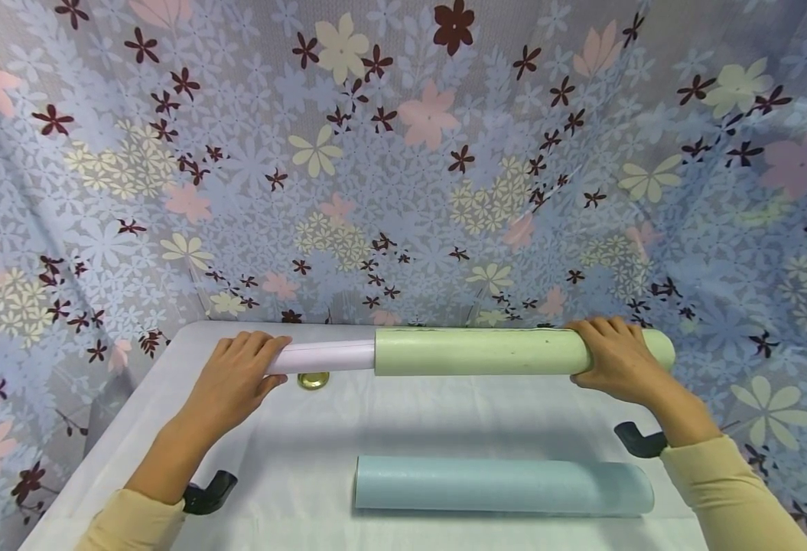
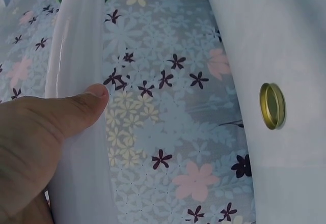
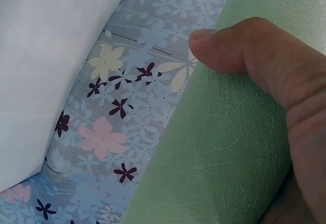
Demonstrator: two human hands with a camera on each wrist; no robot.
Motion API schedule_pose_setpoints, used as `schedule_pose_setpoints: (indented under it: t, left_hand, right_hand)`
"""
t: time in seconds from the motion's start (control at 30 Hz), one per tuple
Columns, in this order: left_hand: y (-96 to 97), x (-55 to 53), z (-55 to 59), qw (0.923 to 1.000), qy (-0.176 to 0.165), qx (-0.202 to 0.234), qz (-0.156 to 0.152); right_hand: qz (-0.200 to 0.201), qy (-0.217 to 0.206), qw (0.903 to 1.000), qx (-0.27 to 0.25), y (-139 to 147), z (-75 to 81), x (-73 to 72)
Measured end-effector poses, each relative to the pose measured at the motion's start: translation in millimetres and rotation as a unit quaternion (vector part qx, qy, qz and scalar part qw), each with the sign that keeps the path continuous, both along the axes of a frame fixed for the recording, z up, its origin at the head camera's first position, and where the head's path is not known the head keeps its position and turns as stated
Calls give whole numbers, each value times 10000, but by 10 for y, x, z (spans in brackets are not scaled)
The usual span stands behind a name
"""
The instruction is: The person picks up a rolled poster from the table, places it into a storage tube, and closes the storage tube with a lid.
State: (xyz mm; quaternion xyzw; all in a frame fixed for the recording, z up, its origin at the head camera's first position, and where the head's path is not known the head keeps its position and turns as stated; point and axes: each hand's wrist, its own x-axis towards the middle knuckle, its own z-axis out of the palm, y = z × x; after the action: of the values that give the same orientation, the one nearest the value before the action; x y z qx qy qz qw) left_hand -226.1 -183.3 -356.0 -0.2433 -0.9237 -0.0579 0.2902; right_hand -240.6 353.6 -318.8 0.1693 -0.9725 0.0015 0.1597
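My left hand [image 1: 234, 375] grips the left end of a pale lilac roll [image 1: 330, 356], its thumb lying along the near side in the left wrist view. The lilac roll's right part sits inside a wider light green tube [image 1: 479, 352]. My right hand [image 1: 616, 360] holds the green tube near its right end, thumb on its textured surface [image 3: 204, 147] in the right wrist view. Both are level, held above the table's far side. A light blue tube [image 1: 502, 486] lies on the table nearer to me.
A round gold lid [image 1: 314, 380] lies on the white table [image 1: 320, 428], below the lilac roll in the head view. Flowered curtain [image 1: 403, 191] hangs behind the table's far edge. Black wrist mounts [image 1: 210, 493] show beside both forearms.
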Motion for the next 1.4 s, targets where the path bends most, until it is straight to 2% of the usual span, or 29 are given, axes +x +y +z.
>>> schedule_pose_setpoints:
  t: [0.6, 1.13, 1.4]
  left_hand:
    - [269, -86, -27, 9998, 138, -54, -163]
    - [452, -128, -43, 9997, 66, -122, -222]
    - [561, -148, -70, 9992, 258, -185, -239]
  right_hand:
    - [36, 92, 9999, -41, -37, -34, 7]
    - [25, 80, 10000, -49, -89, -31, 26]
    - [55, 45, 10000, -26, -123, -39, 31]
